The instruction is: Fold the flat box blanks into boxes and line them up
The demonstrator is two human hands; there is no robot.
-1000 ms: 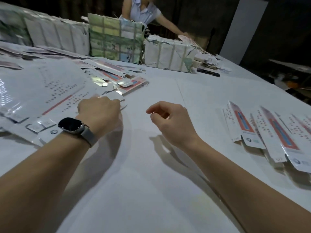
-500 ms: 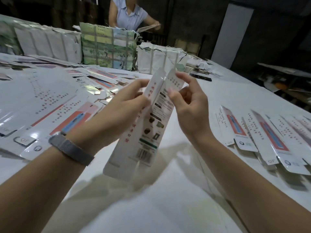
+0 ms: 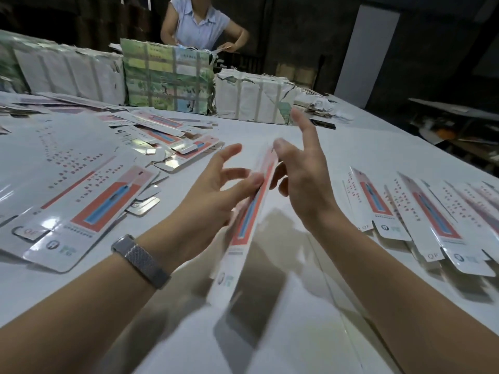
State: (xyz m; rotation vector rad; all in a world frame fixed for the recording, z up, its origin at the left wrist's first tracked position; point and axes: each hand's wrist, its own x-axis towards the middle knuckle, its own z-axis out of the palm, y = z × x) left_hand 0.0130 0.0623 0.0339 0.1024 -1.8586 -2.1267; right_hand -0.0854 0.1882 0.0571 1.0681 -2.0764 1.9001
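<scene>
Nearest the camera, above the near middle of the table [image 3: 337, 163], one box blank [image 3: 244, 222] stands on edge between both hands, its long axis running away from the person, the red-and-blue printed face turned left. The left hand [image 3: 213, 201], a mesh-strap watch [image 3: 140, 261] on its wrist, has its fingers spread and fairly straight, fingertips pressing the printed side. The right hand [image 3: 302, 184] meets the blank from the other side, thumb on the top edge and forefinger raised; motion blur makes it hard to say whether the remaining fingers curl behind the card.

The step in hand looks like squeezing the flat sleeve open into a tube. Next would come tucking in the end flaps, which calls for a firmer grip by one hand, then setting the box with the row of finished boxes [image 3: 432, 211] along the right edge.

Half a second ago the blank was held higher, its text-covered back facing the camera, both hands pinching the top; it has since been turned edge-on and lowered.

Further off, loose flat blanks [image 3: 89, 201] are spread over the left side, wrapped bundles [image 3: 167, 76] stand along the far edge, and another person [image 3: 199, 22] works behind them.
</scene>
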